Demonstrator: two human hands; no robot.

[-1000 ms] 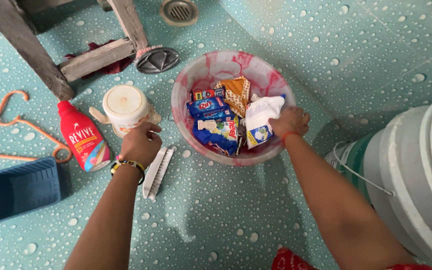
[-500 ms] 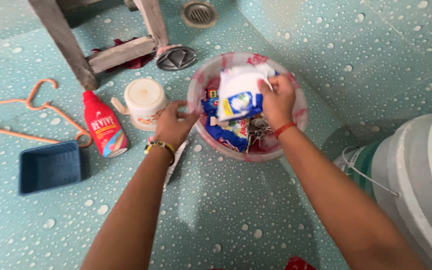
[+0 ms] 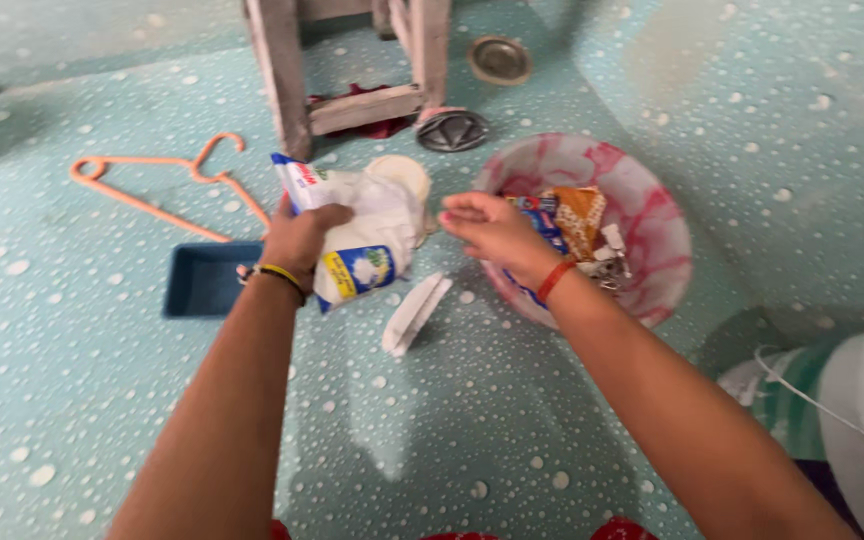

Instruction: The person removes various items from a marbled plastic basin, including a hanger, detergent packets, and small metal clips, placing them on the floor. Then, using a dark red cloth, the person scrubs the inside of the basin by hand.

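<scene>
Here the left hand (image 3: pixel 297 238) grasps a white detergent pouch (image 3: pixel 362 235) by its upper end, lifted above the floor (image 3: pixel 102 400). The right hand (image 3: pixel 492 228) hangs released, fingers loose, just beside the pouch and over the near rim of a pink-marbled basin (image 3: pixel 652 235) of sachets. A white scrub brush (image 3: pixel 414 312) lies below both hands.

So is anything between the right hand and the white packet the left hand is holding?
Nothing visible. The left hand grips the white packet above the floor, and the right hand, fingers open, sits just right of it over the pink basin. The white brush lies lower, below the gap.
</scene>
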